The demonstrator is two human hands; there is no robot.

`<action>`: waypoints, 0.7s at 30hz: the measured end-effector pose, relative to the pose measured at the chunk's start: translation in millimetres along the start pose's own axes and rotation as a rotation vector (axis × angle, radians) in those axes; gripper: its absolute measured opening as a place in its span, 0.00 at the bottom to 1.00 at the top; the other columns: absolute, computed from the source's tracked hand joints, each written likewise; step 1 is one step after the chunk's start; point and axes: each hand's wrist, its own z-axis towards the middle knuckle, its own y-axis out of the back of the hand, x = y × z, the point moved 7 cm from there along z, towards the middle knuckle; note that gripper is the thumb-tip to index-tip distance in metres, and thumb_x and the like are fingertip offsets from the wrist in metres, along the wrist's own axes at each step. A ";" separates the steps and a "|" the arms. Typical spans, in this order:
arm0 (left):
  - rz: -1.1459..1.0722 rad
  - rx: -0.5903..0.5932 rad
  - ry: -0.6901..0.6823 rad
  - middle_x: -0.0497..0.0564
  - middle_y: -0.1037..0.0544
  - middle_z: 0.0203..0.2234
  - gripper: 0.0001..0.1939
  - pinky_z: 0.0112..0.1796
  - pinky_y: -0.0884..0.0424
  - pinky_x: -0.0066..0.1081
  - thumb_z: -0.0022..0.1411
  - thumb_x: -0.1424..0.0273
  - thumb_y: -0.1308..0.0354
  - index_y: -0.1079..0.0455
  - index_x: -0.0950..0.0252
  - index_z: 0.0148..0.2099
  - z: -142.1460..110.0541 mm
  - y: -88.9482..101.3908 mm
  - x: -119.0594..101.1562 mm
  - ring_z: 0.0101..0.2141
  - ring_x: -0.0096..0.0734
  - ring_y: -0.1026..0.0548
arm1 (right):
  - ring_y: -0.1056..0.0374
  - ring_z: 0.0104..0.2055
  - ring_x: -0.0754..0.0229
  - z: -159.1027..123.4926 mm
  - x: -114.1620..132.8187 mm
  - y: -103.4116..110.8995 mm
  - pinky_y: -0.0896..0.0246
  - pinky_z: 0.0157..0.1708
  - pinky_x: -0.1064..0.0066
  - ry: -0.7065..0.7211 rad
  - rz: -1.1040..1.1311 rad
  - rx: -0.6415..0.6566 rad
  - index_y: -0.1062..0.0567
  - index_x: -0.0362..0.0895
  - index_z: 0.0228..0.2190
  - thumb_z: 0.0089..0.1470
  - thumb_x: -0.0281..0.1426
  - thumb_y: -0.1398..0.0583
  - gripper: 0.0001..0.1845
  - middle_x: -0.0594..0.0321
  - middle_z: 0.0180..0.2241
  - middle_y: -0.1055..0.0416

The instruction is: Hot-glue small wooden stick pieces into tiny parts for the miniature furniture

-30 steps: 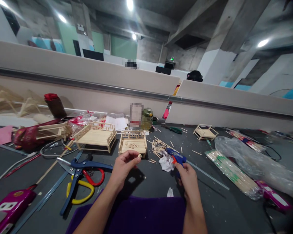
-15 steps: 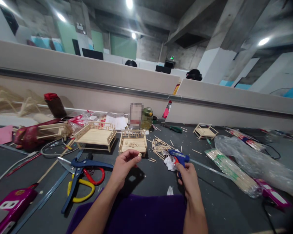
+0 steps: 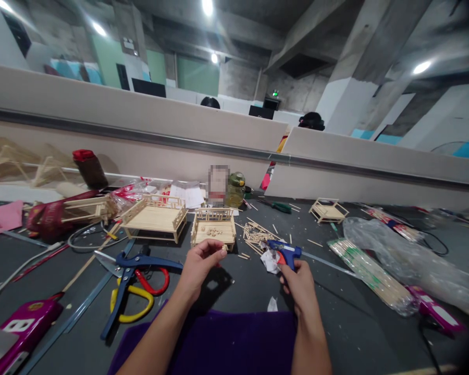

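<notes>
Thumb and fingertips of the left hand point(image 3: 203, 263) are pinched on a tiny, pale, irregular bit point(image 3: 224, 249), raised beyond a dark purple cloth point(image 3: 234, 341). The right hand point(image 3: 300, 286) is closed around the handle of a blue plastic glue gun with a red trigger point(image 3: 291, 250), whose barrel lies crosswise, nozzle toward the left hand's side. So the bit sits to the left of the nozzle and a little nearer the wearer, with a gap between them; whether the bit carries glue cannot be told. Just under the nozzle end is a crumpled white paper scrap point(image 3: 269, 262). Directly past the left fingertips stands a small, railed, pale wooden bench model point(image 3: 201, 240), with more tiny bits point(image 3: 213, 231) on its seat. Right of that model, beyond the nozzle, short, thin wooden sticks point(image 3: 255, 235) lie in a loose heap, pointing several ways.
</notes>
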 end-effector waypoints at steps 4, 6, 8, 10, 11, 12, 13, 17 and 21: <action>-0.002 0.002 -0.007 0.47 0.25 0.26 0.14 0.27 0.32 0.25 0.45 0.65 0.30 0.25 0.65 0.34 0.3 0.2 -0.7 0.28 0.27 0.29 | 0.39 0.12 0.65 -3.9 1.6 -4.7 0.56 0.09 0.80 -0.044 0.036 0.019 0.41 0.46 0.33 0.36 0.36 0.36 0.24 0.74 0.16 0.33; -0.004 0.001 -0.006 0.47 0.25 0.26 0.14 0.27 0.32 0.25 0.45 0.65 0.30 0.25 0.65 0.34 0.2 0.4 -0.6 0.27 0.27 0.29 | 0.35 0.13 0.64 -5.3 2.7 -6.1 0.56 0.08 0.80 -0.067 0.072 0.037 0.41 0.46 0.34 0.35 0.36 0.36 0.24 0.69 0.22 0.28; -0.005 -0.001 -0.002 0.47 0.25 0.27 0.14 0.27 0.32 0.25 0.45 0.65 0.30 0.25 0.65 0.34 0.3 0.6 0.1 0.28 0.27 0.29 | 0.35 0.12 0.65 -7.4 5.1 -8.4 0.58 0.07 0.81 -0.082 0.105 0.086 0.41 0.45 0.34 0.36 0.37 0.37 0.23 0.65 0.26 0.26; -0.007 0.002 -0.001 0.47 0.25 0.27 0.14 0.27 0.32 0.25 0.45 0.65 0.30 0.25 0.65 0.34 0.3 0.5 0.8 0.28 0.27 0.29 | 0.39 0.11 0.68 -10.0 9.1 -10.1 0.59 0.07 0.81 -0.079 0.140 0.142 0.39 0.45 0.34 0.38 0.37 0.38 0.21 0.65 0.25 0.26; -0.009 0.003 -0.001 0.47 0.25 0.27 0.14 0.27 0.32 0.25 0.45 0.65 0.30 0.25 0.65 0.35 0.3 0.4 0.9 0.28 0.27 0.29 | 0.41 0.10 0.69 -11.0 11.2 -10.0 0.58 0.07 0.81 -0.073 0.157 0.158 0.39 0.45 0.34 0.39 0.36 0.38 0.20 0.67 0.24 0.26; -0.009 0.003 0.000 0.47 0.25 0.27 0.14 0.27 0.32 0.25 0.45 0.65 0.30 0.25 0.65 0.35 0.2 0.4 0.9 0.28 0.27 0.29 | 0.42 0.10 0.70 -11.8 13.0 -9.4 0.59 0.07 0.81 -0.068 0.171 0.167 0.39 0.45 0.33 0.39 0.36 0.38 0.19 0.68 0.23 0.27; -0.008 0.002 0.000 0.47 0.25 0.27 0.14 0.27 0.32 0.25 0.45 0.65 0.30 0.25 0.65 0.35 0.1 0.3 0.6 0.28 0.28 0.29 | 0.44 0.09 0.71 -12.3 14.3 -8.6 0.59 0.07 0.81 -0.063 0.181 0.170 0.39 0.45 0.32 0.39 0.37 0.39 0.18 0.69 0.21 0.28; -0.004 -0.003 0.005 0.47 0.25 0.27 0.15 0.26 0.32 0.25 0.44 0.64 0.30 0.26 0.65 0.34 -0.2 0.0 -0.5 0.28 0.28 0.29 | 0.49 0.08 0.72 -12.0 15.5 -6.9 0.62 0.07 0.82 -0.064 0.188 0.161 0.38 0.46 0.31 0.40 0.39 0.39 0.17 0.75 0.14 0.35; -0.006 0.006 0.005 0.47 0.25 0.27 0.15 0.27 0.32 0.25 0.44 0.64 0.30 0.25 0.65 0.35 0.4 0.4 0.5 0.28 0.27 0.29 | 0.37 0.16 0.68 -15.2 24.5 -13.1 0.45 0.13 0.79 0.025 0.300 0.196 0.36 0.46 0.36 0.40 0.35 0.36 0.21 0.70 0.24 0.28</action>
